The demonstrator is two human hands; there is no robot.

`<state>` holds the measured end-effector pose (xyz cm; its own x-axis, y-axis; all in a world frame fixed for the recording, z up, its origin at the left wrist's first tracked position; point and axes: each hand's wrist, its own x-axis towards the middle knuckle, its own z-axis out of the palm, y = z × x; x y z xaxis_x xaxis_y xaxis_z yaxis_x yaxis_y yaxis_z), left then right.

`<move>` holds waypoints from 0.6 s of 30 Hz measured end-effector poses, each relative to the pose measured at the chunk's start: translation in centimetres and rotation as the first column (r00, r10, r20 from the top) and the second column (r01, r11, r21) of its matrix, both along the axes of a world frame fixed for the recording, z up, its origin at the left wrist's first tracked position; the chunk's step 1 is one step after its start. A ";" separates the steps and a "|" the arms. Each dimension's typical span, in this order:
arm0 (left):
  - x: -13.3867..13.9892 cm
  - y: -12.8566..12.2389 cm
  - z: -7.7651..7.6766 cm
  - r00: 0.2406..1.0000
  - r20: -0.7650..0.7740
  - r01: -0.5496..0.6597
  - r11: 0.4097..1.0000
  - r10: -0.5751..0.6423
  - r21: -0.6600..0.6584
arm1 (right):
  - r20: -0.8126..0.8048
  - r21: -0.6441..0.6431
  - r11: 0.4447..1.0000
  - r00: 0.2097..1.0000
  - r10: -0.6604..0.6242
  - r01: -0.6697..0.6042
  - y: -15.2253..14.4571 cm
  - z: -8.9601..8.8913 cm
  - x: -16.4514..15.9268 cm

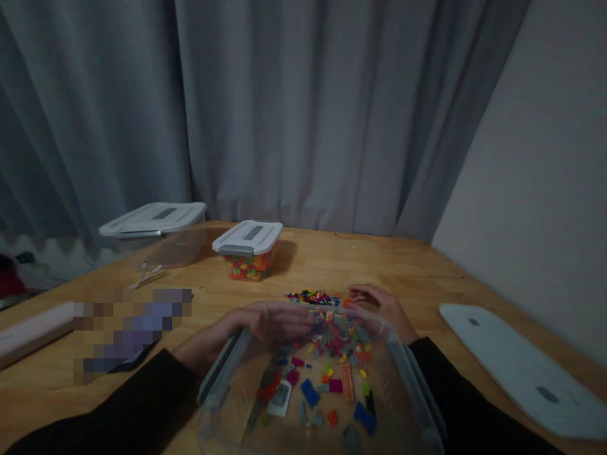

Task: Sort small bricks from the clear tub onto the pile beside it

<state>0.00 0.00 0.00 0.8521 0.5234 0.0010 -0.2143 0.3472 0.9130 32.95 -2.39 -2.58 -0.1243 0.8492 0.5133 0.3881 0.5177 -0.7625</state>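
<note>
A clear plastic box [303,436] stands in front of me with loose toy building bricks [310,393] scattered over its bottom. Beyond its far wall lies a pile of small colourful bricks [313,296] on the table. My left hand [277,322] is stretched out flat beside this pile, partly seen through the clear wall, with no object visible in it. On the pile's right side my right hand [386,311] is open, fingers apart and slightly bent, close to an orange piece [348,303]. The box wall blurs part of both hands.
A white lid [516,366] lies on the table [379,259] at the right. At the back stand a small lidded box of bricks [249,249] and a larger clear lidded box [156,234]. A blurred flat object [137,335] and a long pale item [38,328] lie left.
</note>
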 end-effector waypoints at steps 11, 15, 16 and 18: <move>-0.3 1.0 -1.0 0.992 0.025 0.119 0.991 -0.121 0.059 | -0.547 -0.383 0.914 0.831 -0.105 -0.136 -2.0 3.5 -1.1; -0.2 0.6 -1.0 0.996 0.072 0.048 0.998 -0.051 0.049 | -0.642 -0.382 0.843 0.764 0.053 -0.380 -2.8 3.8 -0.9; -0.1 0.5 -0.9 0.997 0.061 0.050 0.998 -0.053 0.044 | -0.632 -0.367 0.829 0.767 0.110 -0.422 -2.9 3.7 -0.8; -0.1 0.4 -0.8 0.997 0.024 0.073 0.996 -0.074 0.042 | -0.580 -0.346 0.789 0.777 0.246 -0.508 -2.8 3.5 -0.5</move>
